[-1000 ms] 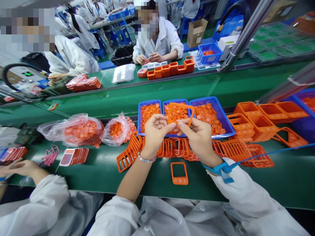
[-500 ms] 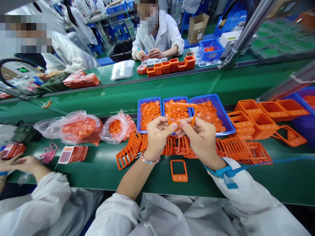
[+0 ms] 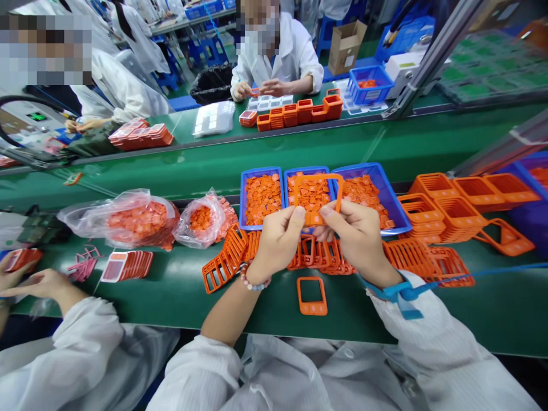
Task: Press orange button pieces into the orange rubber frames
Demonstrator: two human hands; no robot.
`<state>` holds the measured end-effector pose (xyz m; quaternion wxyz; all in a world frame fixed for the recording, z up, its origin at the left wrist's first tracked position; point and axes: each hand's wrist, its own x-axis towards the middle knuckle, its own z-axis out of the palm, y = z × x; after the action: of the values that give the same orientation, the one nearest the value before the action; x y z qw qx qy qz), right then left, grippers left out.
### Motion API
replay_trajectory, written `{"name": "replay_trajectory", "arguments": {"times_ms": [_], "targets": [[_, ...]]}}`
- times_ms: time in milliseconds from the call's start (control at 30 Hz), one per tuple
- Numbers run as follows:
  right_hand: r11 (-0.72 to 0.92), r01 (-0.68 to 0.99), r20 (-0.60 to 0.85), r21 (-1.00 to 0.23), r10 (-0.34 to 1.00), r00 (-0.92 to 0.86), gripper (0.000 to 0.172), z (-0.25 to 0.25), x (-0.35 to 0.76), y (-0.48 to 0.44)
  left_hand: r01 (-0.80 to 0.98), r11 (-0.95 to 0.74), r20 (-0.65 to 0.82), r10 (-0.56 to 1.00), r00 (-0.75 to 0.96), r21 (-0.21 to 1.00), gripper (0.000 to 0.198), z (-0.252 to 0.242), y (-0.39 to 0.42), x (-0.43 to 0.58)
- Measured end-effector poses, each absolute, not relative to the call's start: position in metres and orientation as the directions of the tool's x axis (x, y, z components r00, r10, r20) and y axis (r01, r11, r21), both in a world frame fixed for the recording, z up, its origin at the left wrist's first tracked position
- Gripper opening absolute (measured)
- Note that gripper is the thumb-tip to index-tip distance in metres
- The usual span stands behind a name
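Note:
An orange plastic frame [image 3: 319, 178] is held upright between my two hands, above the bench. My left hand [image 3: 280, 237] pinches its lower left corner, thumb on the near face. At the lower right, my right hand [image 3: 357, 231] grips it with thumb and fingers. Behind it are blue trays [image 3: 262, 170] full of small orange pieces [image 3: 261, 197]. Below my hands a single orange frame [image 3: 312, 296] lies flat on the green bench [image 3: 265, 308]. A row of orange frames [image 3: 319, 254] leans together just under my hands, partly hidden by them.
Stacked orange frames [image 3: 460, 217] stand at the right. To the left lie plastic bags [image 3: 137, 220] of orange parts and a row of frames with clear windows [image 3: 127, 266]. A neighbour's hand [image 3: 47, 284] works at far left. Across the conveyor [image 3: 205, 165] sits another person [image 3: 274, 63].
The frame in my hands has turned to face me more squarely, its lower edge now showing between my thumbs. My right hand has shifted slightly right.

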<state>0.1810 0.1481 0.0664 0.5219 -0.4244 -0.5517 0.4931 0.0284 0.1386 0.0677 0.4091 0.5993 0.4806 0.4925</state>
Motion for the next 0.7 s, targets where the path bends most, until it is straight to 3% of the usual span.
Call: {"name": "replay_trajectory", "arguments": {"times_ms": [200,467,700], "targets": [[0.107,-0.120,0.122,-0.987,0.985,-0.123,0.036,0.068,0.180,0.146,0.482,-0.307,0.306,0.948,0.083,0.821,0.057,0.069,0.135,0.026],[0.187,0.015,0.182,-0.982,0.972,-0.150,0.022,0.064,0.178,0.136,0.574,-0.376,0.395,0.914,0.098,0.727,0.056,0.071,0.136,0.024],[0.208,0.079,0.199,-0.975,0.975,-0.101,0.025,0.060,0.177,0.137,0.574,-0.432,0.465,0.880,0.100,0.695,0.050,0.065,0.142,0.025]]}}
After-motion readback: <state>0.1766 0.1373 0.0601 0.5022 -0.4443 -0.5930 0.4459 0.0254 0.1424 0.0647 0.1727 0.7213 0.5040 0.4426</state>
